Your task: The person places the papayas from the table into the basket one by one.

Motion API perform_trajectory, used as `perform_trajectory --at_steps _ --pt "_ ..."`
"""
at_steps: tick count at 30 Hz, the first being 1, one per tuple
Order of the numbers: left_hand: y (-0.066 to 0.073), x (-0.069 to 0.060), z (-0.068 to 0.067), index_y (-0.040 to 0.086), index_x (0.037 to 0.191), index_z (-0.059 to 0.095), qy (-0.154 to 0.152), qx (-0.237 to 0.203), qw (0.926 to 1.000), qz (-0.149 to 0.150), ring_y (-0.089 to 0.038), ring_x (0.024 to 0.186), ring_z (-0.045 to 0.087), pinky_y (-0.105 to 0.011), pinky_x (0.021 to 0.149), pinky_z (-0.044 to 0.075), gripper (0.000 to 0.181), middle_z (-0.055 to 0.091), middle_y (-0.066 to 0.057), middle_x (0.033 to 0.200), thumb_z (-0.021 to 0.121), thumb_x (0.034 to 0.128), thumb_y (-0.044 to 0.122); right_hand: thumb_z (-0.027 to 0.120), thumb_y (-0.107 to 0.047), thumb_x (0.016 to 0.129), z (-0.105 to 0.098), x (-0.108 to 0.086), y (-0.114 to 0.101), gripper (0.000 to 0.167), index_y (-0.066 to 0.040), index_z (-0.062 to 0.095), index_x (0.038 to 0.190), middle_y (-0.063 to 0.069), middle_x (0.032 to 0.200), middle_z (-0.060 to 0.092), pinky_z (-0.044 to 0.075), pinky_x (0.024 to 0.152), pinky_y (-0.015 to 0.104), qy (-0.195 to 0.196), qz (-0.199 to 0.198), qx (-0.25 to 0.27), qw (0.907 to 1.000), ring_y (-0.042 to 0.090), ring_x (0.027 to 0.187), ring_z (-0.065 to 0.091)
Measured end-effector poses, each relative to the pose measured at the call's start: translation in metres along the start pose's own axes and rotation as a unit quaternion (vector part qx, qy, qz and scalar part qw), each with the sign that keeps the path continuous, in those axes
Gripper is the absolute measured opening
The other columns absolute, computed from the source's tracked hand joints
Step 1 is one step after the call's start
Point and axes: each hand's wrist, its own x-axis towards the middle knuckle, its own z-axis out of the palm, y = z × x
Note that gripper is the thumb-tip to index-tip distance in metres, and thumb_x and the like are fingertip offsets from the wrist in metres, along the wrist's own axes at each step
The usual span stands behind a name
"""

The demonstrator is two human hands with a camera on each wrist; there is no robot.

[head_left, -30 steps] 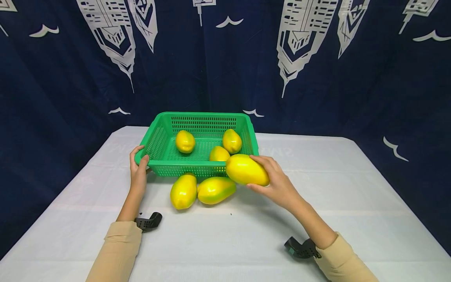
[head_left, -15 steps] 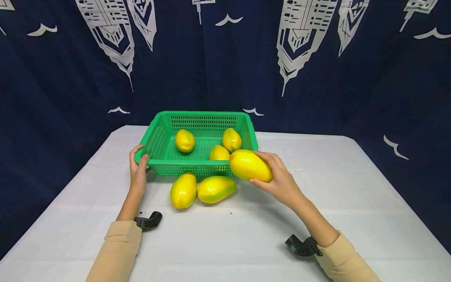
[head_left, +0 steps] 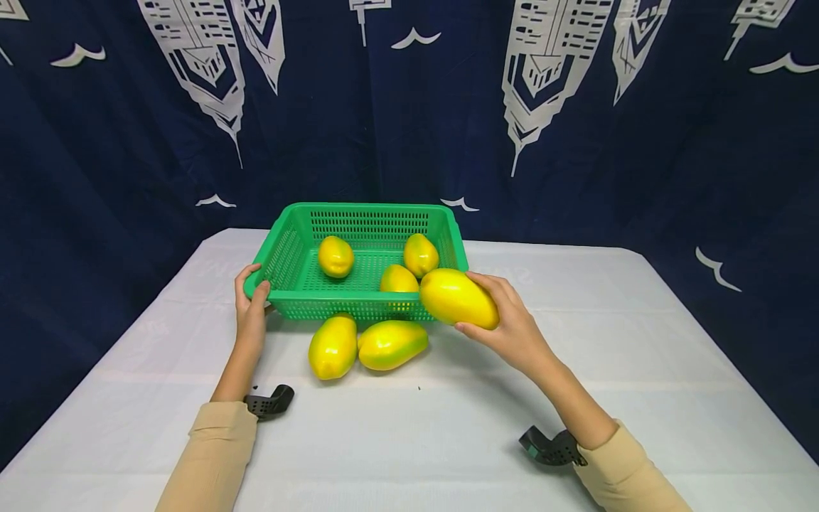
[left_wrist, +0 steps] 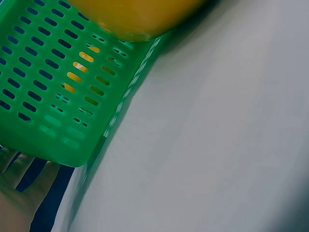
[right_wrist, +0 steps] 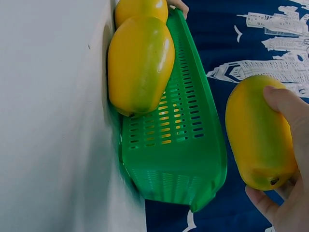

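Note:
A green slotted basket (head_left: pixel 339 295) stands on the table with several yellow mangoes inside, one of them (head_left: pixel 335 257) at its left. My left hand (head_left: pixel 252 309) grips the basket's left front corner; in the left wrist view its fingers (left_wrist: pixel 41 186) lie beneath the rim. My right hand (head_left: pixel 512 327) holds a large yellow mango (head_left: pixel 458 299) at the basket's right front corner. The right wrist view shows that mango (right_wrist: pixel 260 133) between thumb and fingers, apart from the basket (right_wrist: pixel 169 159). Two more mangoes, one upright (head_left: pixel 333 347) and one lying sideways (head_left: pixel 393 345), rest before the basket.
A white cloth covers the table (head_left: pixel 397 441). Behind it hangs a dark blue curtain (head_left: pixel 397 128) with white building prints. Black wrist devices sit on both forearms, one at the left (head_left: pixel 270 402) and one at the right (head_left: pixel 552 448).
My right hand and its mango have shifted slightly right and toward the back since a second ago. The left hand keeps its grip, and the basket stays in place.

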Motion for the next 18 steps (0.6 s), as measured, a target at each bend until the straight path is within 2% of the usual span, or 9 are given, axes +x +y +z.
perform_trajectory --at_steps 18 --pt "0.0028 -0.0017 -0.0001 0.024 0.134 0.03 0.001 -0.007 1.0 -0.001 -0.005 0.093 0.043 -0.026 0.079 0.037 0.04 0.038 0.005 0.115 0.038 0.0947 0.025 0.074 -0.028 0.075 0.0005 0.0005 0.002 0.071 -0.025 0.037 0.136 0.005 0.13 0.042 0.04 0.088 0.047 0.0 0.004 0.003 1.0 0.023 0.112 0.043"
